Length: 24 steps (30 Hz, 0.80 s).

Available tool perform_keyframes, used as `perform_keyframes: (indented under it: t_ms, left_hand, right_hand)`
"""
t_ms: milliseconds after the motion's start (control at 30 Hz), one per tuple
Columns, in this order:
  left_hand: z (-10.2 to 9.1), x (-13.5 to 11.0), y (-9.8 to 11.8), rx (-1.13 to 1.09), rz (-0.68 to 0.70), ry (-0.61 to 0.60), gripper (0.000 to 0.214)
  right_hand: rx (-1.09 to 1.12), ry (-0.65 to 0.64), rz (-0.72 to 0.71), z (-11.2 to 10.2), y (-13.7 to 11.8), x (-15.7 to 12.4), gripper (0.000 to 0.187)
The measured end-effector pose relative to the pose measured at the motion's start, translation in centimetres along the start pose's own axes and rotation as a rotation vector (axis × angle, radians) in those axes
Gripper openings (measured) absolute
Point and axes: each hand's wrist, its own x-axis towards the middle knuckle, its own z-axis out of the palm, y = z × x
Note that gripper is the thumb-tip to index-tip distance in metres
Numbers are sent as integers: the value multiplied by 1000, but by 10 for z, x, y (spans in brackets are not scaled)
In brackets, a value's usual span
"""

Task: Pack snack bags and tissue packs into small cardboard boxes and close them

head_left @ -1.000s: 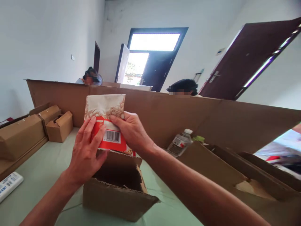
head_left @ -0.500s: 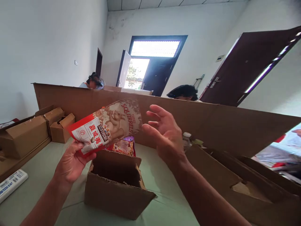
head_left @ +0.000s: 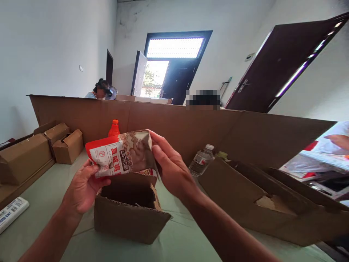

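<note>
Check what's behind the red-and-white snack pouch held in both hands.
The orange cap and red neck of a plastic bottle rise above the red-and-white snack pouch; a brown cardboard partition stands further back. The pouch covers the bottle's body.

the snack packet point(head_left: 120, 153) bears large red characters 夏威夷 on its white front, beside a black tag of white characters too small to read, and a round red mark near its left end. print on the water bottle point(head_left: 200, 161) and on the white device point(head_left: 12, 213) cannot be read.
</note>
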Motion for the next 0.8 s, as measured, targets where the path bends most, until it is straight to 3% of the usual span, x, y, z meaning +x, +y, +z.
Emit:
perform_keyframes:
  t_ms: [67,200,267,333,433,500,633,700,800]
  left_hand:
    - [-3,1,2,-8,-14,-11,28]
    - [-8,2,0,39,-37,-123,22]
    - [-7,2,-2,76,-50,-186,21]
    - [-3,3,-5,100,-79,-245,25]
    - [1,4,-8,170,-81,-301,31]
    - [-1,3,-8,310,28,-282,38]
    - [-22,-7,-10,786,354,-68,58]
    - [-34,-14,-16,1012,503,19,52]
    - [-46,-24,-34,1209,633,11,26]
  right_hand:
    - [72,-80,93,-15,-7,7,57]
    - [2,-338,121,-42,-25,14,54]
    - [-59,-484,167,-47,-32,14,51]
    - [-88,-530,217,-46,-34,14,44]
    - [-138,-387,220,-44,-29,9,28]
    - [-178,-239,171,-45,-26,3,23]
    - [-283,-80,122,-50,-25,-5,18]
    - [-298,-87,145,-46,-23,-4,18]
    - [-254,-92,167,-33,-7,-2,23]
